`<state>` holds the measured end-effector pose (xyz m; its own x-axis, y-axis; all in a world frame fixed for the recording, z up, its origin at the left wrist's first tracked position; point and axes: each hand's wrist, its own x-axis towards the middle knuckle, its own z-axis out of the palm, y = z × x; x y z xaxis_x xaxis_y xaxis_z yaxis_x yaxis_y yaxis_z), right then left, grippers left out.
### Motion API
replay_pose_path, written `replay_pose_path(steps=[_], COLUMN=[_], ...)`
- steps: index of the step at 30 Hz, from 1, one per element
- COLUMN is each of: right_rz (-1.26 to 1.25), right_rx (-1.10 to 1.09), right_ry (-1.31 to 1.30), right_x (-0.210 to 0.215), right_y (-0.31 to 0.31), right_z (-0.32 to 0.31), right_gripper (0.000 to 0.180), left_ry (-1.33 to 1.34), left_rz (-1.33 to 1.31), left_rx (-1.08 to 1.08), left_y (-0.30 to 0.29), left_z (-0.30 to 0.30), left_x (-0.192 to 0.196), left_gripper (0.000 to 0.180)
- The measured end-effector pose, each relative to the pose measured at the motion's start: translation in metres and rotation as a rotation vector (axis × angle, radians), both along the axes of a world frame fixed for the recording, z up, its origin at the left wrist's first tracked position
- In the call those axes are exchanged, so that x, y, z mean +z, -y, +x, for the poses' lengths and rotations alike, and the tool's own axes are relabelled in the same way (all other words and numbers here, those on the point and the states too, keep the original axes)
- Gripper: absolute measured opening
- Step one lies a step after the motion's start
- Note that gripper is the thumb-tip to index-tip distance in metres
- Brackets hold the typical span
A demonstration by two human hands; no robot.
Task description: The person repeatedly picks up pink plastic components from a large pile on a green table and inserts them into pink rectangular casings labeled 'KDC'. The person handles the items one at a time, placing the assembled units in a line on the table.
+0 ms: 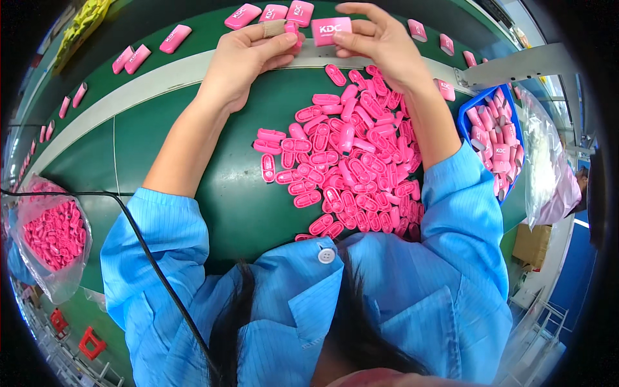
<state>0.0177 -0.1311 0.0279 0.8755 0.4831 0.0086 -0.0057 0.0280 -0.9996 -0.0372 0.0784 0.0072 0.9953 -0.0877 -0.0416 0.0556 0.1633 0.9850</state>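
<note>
At the far side of the green table (pixel 219 174), my left hand (pixel 242 61) pinches a small pink plastic part (pixel 293 33) between thumb and fingers. One of its fingers has a tan wrap (pixel 273 28) around it. Just to the right, my right hand (pixel 383 48) grips a flat pink block-shaped case (pixel 331 31) with white print, thumb on its near edge. A narrow gap separates the two pieces. Below my hands spreads a heap of pink oval plastic parts (pixel 351 155), some hollow side up; my right forearm covers part of it.
Beyond a pale rail (pixel 161 79), several pink cases (pixel 175 39) lie on a green strip. A blue bin (pixel 463 122) full of pink cases stands at the right, by a clear plastic bag (pixel 541 155). At the left is an open bag of small pink parts (pixel 55 232). A black cable (pixel 151 258) crosses my left sleeve.
</note>
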Motion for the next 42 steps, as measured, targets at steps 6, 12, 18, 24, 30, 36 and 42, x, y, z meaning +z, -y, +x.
replay_pose_path(steps=[6,12,18,24,30,36,42], right_rz=[-0.088,-0.036,-0.120,-0.143,-0.405,-0.739,-0.829], right_rx=[-0.020,-0.044,-0.051,-0.094,-0.129,-0.311,-0.067], right_ry=[0.042,0.081,0.218,0.282,0.425,0.997,1.114], right_x=[-0.017,-0.020,-0.015,-0.015,-0.019,-0.010,-0.014], right_y=[-0.007,-0.006,-0.007,-0.009,-0.012,-0.039,-0.137], right_z=[-0.007,-0.012,-0.019,-0.016,0.030,0.066,0.061], right_gripper=[0.033,0.033,0.032,0.033,0.034,0.030,0.025], left_ry=[0.041,0.152,0.371,0.600,0.863,0.781,0.742], left_rz=[-0.031,0.251,0.665,0.723,0.987,1.001,0.894], left_rx=[0.078,0.095,0.133,0.180,0.246,-0.184,-0.116], left_y=[0.010,0.009,0.012,0.039,0.028,0.026,0.024], left_z=[0.001,-0.003,-0.015,-0.024,-0.005,-0.002,-0.002], left_x=[-0.010,-0.004,0.011,-0.009,-0.004,-0.010,-0.017], left_gripper=[0.039,0.038,0.031,0.048,0.046,0.028,0.024])
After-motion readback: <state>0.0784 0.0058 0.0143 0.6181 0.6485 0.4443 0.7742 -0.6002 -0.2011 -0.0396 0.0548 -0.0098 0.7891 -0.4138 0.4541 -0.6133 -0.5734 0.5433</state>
